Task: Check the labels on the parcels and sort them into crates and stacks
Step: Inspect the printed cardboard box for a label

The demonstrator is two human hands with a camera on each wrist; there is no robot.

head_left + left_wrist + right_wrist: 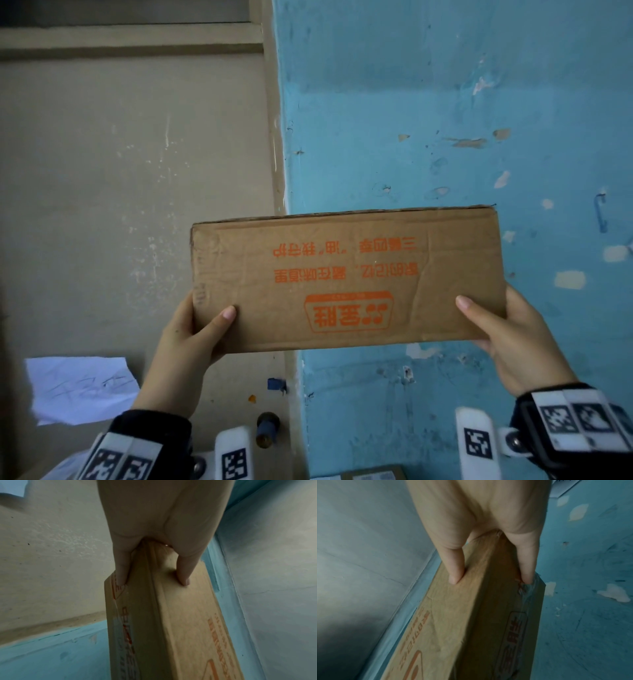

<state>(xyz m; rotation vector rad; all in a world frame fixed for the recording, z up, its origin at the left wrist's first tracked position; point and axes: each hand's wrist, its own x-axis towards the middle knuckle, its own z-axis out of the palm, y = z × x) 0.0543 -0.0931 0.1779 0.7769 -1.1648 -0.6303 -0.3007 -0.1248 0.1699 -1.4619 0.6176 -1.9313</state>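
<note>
Right now you hold one flat cardboard parcel (pixel 346 277) up in front of you, against the seam where the beige wall (pixel 130 164) meets the blue wall (pixel 445 102). Your left hand (pixel 186 337) clamps the parcel's lower left corner, thumb on the near face and fingers (pixel 121 574) behind it. Your right hand (pixel 507 329) clamps the lower right corner the same way, thumb in front, fingers (pixel 526 566) on the far face, where clear tape runs over the print. The orange print (pixel 346 257) on the near face reads upside down to you. Below and left of the parcel, a creased white sheet of paper (pixel 80 389) with handwriting lies against the beige surface. Under the parcel, by your left wrist, sits a small dark bottle (pixel 267 430). Part of another parcel (pixel 373 474) shows at the bottom edge, beneath the held one.
</note>
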